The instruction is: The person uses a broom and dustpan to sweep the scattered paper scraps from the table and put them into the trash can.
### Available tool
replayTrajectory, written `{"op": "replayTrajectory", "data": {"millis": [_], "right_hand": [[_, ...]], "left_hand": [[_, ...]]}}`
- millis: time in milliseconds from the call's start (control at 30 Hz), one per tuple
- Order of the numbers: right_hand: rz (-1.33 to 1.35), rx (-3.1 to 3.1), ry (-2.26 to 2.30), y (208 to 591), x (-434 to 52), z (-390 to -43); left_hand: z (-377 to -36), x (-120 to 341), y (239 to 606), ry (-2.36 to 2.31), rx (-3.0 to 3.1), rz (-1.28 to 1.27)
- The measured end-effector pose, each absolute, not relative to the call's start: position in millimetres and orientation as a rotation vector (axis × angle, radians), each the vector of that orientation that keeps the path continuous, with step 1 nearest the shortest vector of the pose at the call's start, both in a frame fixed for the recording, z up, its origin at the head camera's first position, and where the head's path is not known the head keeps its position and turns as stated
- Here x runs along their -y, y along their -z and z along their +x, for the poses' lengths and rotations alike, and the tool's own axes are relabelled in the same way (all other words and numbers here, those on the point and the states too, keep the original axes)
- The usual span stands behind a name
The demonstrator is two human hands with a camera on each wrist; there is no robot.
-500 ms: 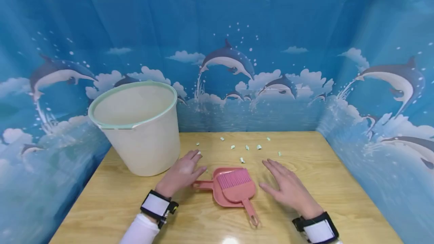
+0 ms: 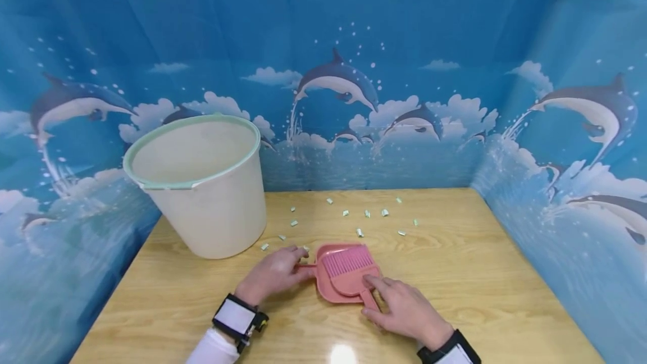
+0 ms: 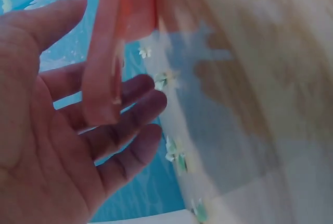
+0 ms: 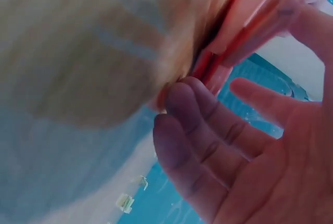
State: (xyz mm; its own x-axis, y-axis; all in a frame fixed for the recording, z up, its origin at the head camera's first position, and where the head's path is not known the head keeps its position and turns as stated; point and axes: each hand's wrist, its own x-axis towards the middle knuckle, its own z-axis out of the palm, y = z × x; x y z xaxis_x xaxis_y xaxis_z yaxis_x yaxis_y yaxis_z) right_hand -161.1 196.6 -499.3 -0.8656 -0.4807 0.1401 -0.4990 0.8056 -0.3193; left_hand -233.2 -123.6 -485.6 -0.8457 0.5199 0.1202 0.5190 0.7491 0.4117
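Fingers of the left hand (image 2: 273, 274) are lying loosely spread over the dustpan handle (image 2: 305, 266), steadying it, while the right hand (image 2: 404, 310) is closing slack, parted fingers around the brush handle (image 2: 370, 300).

Bucket (image 2: 202, 184) left of dustpan (image 2: 337, 280), brush (image 2: 354, 271) on it, scraps (image 2: 359, 232) behind.

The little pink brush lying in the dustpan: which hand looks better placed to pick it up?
The right hand, probably. Its fingers already lie on the brush handle, which points toward that side. The left hand rests at the dustpan handle on the other side, so it seems better suited to holding the pan.
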Motion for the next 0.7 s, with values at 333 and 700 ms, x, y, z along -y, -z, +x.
{"op": "replayTrajectory", "data": {"millis": [333,700], "right_hand": [[0.762,2.983,-0.621,499,-194,-157],[0.878,2.895,-0.675,502,-188,-153]], "left_hand": [[-235,118,496,-0.807,-2.792,0.870],[-231,117,503,-0.753,-2.864,0.895]]}}
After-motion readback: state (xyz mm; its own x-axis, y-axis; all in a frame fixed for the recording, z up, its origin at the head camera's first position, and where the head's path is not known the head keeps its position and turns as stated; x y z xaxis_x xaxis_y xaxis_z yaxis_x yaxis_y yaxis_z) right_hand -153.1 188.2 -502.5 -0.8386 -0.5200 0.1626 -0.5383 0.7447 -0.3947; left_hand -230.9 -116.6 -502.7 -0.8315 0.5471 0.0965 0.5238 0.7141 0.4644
